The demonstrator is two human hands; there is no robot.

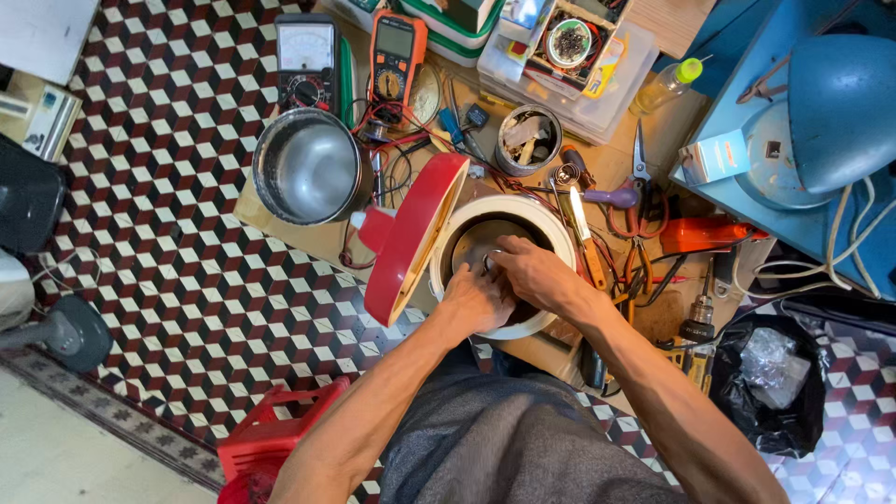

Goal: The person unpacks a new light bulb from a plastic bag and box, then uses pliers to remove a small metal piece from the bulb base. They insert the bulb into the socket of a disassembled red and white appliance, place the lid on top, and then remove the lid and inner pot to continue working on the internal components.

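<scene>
Both hands are down inside a white round cooker body [556, 233] that stands on the counter [653, 140] just in front of the person's lap. The left hand [474, 301] rests on the near rim, its fingers curled over the edge and into the bowl; how far they are spread cannot be told, since they dip out of sight. The right hand [534, 273] reaches in from the other side, its fingers [497, 259] narrowed together on a small metal part at the grey heating plate [474, 238] in the cooker's bottom. The two hands touch or nearly touch each other over the opening.

Just to the left of the fingers, the cooker's red lid [411, 238] stands tilted open on its hinge. Beyond the lid, further left and away from the fingers, a bare steel inner pot [308, 168] sits on the counter. Beyond the fingers, toward the far edge, lie two multimeters, one black [305, 61] and one orange [396, 58], with red and black leads tangled near them. A round tin of small parts [527, 140] stands just beyond the cooker. To the right of the fingers lie pliers, scissors [640, 154] and an orange tool [700, 235], close together. Well to the right stands a blue lamp [840, 107]. A black bag [770, 383] sits on the patterned floor near the right forearm.
</scene>
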